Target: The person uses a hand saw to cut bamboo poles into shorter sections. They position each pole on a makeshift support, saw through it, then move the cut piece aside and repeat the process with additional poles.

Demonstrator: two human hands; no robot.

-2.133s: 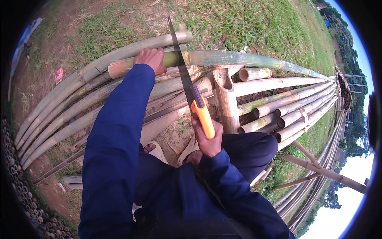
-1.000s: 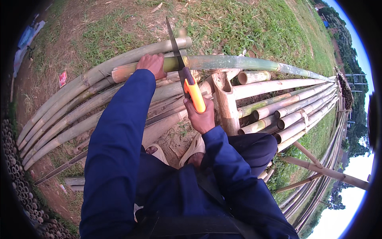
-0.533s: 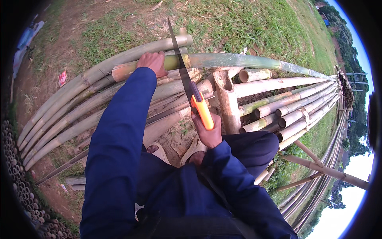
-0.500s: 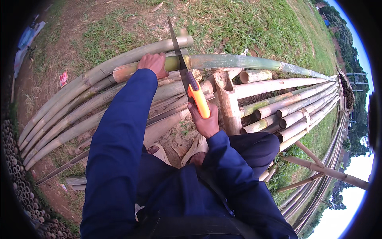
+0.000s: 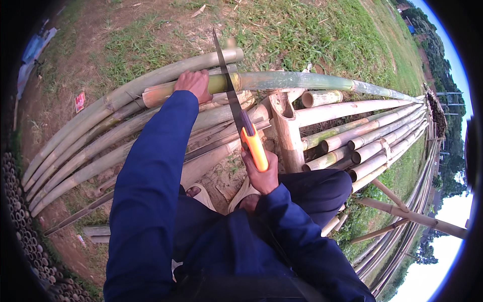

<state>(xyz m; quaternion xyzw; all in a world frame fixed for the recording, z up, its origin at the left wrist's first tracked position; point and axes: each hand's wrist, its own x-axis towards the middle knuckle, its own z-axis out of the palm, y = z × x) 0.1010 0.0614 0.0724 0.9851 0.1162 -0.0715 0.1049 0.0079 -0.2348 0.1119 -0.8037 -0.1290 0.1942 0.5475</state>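
My right hand point(image 5: 261, 171) is wrapped round the orange handle of a hand saw point(image 5: 255, 147). The dark blade runs up and away from me and crosses a long green bamboo pole point(image 5: 287, 80) just left of a node ring. Left of the blade, my left hand point(image 5: 193, 86) grips the same pole near its cut end, fingers over the top. Beneath the pole, an upright bamboo post point(image 5: 288, 133) with a notched top stands right of the saw. How deep the blade sits in the pole I cannot tell.
Several bamboo poles point(image 5: 80, 136) lie side by side at left, and more cut poles point(image 5: 370, 151) are stacked at right. A pile of bamboo ends point(image 5: 32, 246) lines the lower left. Bamboo rails point(image 5: 412, 216) stand at far right. Grass point(image 5: 302, 35) lies beyond.
My right hand has drawn the saw back toward me, so the handle sits lower and slightly right and the tip reaches less far. My left hand keeps its hold on the pole.
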